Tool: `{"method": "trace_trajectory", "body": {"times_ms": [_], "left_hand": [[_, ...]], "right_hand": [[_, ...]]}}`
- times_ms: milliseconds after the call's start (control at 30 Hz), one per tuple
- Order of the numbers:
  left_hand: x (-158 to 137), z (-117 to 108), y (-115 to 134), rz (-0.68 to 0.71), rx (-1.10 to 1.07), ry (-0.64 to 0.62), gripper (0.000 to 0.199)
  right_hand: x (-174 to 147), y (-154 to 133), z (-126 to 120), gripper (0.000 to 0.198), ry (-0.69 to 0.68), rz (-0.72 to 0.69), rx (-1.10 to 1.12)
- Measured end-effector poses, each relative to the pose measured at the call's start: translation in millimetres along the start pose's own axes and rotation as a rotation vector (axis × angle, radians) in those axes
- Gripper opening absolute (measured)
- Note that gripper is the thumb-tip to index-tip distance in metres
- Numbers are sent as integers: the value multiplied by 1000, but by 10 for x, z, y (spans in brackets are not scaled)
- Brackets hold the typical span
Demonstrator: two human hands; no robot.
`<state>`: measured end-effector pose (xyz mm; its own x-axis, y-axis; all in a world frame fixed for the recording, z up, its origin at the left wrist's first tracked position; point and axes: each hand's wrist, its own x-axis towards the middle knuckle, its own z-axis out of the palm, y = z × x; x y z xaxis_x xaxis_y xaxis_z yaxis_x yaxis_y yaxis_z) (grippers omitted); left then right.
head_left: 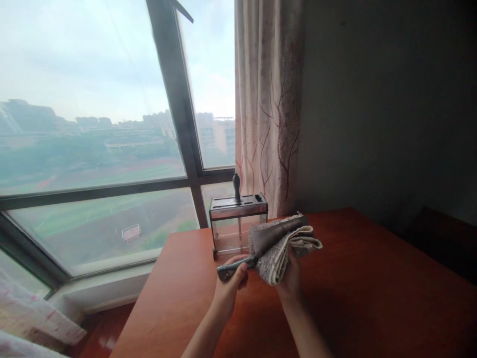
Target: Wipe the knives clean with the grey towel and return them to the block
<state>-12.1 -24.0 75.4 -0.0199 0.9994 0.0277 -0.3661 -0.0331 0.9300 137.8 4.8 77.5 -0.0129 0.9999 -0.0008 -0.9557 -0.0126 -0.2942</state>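
Note:
My left hand (pixel 235 278) is closed around the dark handle of a cleaver (pixel 278 233), whose broad blade points up and to the right. A folded grey-and-cream cloth (pixel 278 261) lies against the blade and partly wraps it. From below, my right hand (pixel 292 278) grips the cloth; most of its fingers are hidden behind the folds. Just behind the blade stands a clear-sided knife block (pixel 227 233) with a metal slotted top. One black-handled tool (pixel 236 188) is upright in it, its thin shaft visible through the clear side.
The reddish-brown wooden table (pixel 175 303) spreads under both hands. Large windows (pixel 93 89) are at the left and behind, with a patterned curtain (pixel 268 99) beside them. A dark wall (pixel 372 109) rises at the right, and a light curtain (pixel 33 313) hangs at the lower left.

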Motion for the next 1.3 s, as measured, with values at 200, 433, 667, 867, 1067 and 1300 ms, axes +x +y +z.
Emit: {"method": "trace_trajectory", "body": {"times_ms": [200,433,667,867,1067,1300], "left_hand": [[-37,9,53,160,213,113,41],[0,-35,126,154,252,156,38],[62,-156,216,97,112,164,40],[46,-138,135,91,91,185,39],[-28,9,91,98,113,130,38],[-31,-22,149,106,190,87,38]], "right_hand": [[-76,284,24,29,-8,118,-102],[-87,336,87,45,9,2,-319],[-87,350,176,45,21,-167,-582],[-88,406,210,47,103,-143,-595],[-75,440,110,39,117,-26,-332],[57,312,-47,26,90,83,-137]]}}
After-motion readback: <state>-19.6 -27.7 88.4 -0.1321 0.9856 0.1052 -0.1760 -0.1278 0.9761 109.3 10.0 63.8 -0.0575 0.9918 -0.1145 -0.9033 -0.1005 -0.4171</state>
